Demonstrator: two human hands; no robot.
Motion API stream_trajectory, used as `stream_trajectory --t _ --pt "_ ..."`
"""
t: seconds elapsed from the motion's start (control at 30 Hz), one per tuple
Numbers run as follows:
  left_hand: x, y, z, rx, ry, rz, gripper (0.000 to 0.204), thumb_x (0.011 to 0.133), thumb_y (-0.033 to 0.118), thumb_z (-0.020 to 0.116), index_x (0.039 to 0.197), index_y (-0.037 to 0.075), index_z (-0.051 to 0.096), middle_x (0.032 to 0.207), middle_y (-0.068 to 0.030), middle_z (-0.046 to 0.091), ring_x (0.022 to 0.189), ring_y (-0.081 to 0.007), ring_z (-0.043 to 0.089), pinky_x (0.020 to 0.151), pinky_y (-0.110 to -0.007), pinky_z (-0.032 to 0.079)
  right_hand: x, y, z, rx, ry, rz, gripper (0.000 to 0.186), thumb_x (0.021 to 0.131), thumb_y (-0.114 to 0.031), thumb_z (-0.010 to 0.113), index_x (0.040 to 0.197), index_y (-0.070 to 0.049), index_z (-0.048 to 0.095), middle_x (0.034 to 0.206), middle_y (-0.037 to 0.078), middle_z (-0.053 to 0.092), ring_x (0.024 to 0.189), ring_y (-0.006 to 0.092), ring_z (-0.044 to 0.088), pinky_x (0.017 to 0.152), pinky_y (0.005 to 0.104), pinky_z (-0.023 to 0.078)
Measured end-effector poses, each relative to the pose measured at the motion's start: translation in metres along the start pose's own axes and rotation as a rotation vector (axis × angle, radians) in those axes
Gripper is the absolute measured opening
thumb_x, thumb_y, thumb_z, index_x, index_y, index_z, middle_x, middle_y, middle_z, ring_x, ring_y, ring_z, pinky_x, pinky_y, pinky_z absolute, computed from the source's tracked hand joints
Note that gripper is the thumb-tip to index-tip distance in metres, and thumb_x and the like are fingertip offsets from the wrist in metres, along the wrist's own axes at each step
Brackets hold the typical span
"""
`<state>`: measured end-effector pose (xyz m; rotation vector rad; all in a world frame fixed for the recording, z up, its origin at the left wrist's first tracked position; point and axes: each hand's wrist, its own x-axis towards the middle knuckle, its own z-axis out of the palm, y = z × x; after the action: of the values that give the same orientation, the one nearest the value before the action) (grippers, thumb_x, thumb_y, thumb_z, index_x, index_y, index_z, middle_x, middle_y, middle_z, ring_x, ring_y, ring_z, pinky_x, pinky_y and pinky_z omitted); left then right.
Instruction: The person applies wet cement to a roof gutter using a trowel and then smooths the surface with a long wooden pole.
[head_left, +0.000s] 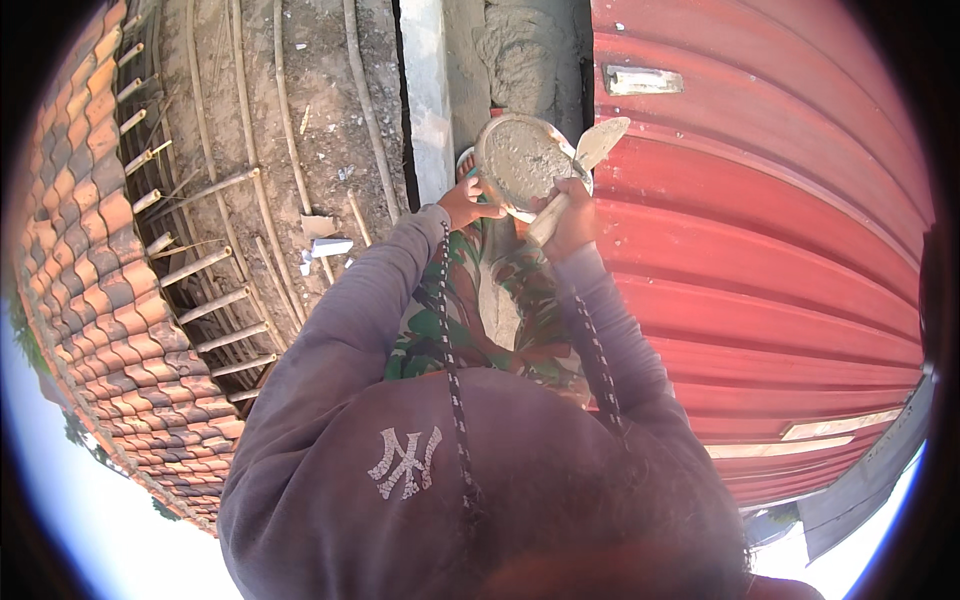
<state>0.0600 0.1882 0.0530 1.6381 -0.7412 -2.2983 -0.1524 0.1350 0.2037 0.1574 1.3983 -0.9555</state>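
Note:
A round bucket [481, 150] of wet grey mortar [525, 160] is in front of me, between my hands. My left hand [466, 204] is at its near left rim, thumb and fingers closed on the edge. With my right hand [573, 220] I grip a trowel by its pale handle [546, 222]. The trowel's blade [603, 142], smeared with mortar, points up and right past the bucket's right rim. My fingers partly hide the handle. Below the bucket show my legs in camouflage trousers [450, 310].
Ahead lies a narrow ledge with spread wet mortar [525, 60], beside a pale wall top [428, 100]. A red ribbed metal roof [740, 260] slopes on the right, carrying a whitish strip [645, 80]. On the left are exposed battens [225, 250], paper scraps [331, 247] and orange roof tiles [110, 310].

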Motion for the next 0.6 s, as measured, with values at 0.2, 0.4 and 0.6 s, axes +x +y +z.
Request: stream_trajectory --t 0.2,0.4,0.6 --pt "0.105 0.021 -0.057 0.309 0.037 0.148 0.155 0.053 0.045 0.102 0.159 -0.010 0.003 0.159 -0.0285 0.032 0.148 -0.0407 0.035 0.121 -0.050 0.032 0.135 0.062 0.006 0.154 0.084 0.091 0.016 0.088 -0.018 0.063 0.093 -0.007 0.053 0.084 0.007 0.053 0.076 0.0252 0.059 0.071 0.0426 0.055" --pt "0.211 -0.034 -0.108 0.118 0.097 0.244 0.132 0.065 0.019 0.101 0.154 -0.010 0.008 0.145 -0.0268 0.046 0.121 -0.0304 0.062 0.101 -0.038 0.054 0.218 0.093 0.012 0.249 -0.080 0.120 0.022 0.088 -0.016 0.066 0.102 -0.003 0.055 0.084 0.010 0.055 0.077 0.0262 0.061 0.073 0.0435 0.057" --pt "0.233 -0.054 -0.130 0.318 0.244 0.392 0.074 0.086 0.021 0.086 0.130 -0.007 0.034 0.117 -0.0217 0.061 0.106 -0.0219 0.068 0.080 -0.034 0.062 0.278 0.090 0.005 -0.063 -0.429 -0.155 0.029 0.089 -0.017 0.070 0.108 0.004 0.063 0.090 0.012 0.069 0.073 0.0187 0.065 0.058 0.0353 0.056"
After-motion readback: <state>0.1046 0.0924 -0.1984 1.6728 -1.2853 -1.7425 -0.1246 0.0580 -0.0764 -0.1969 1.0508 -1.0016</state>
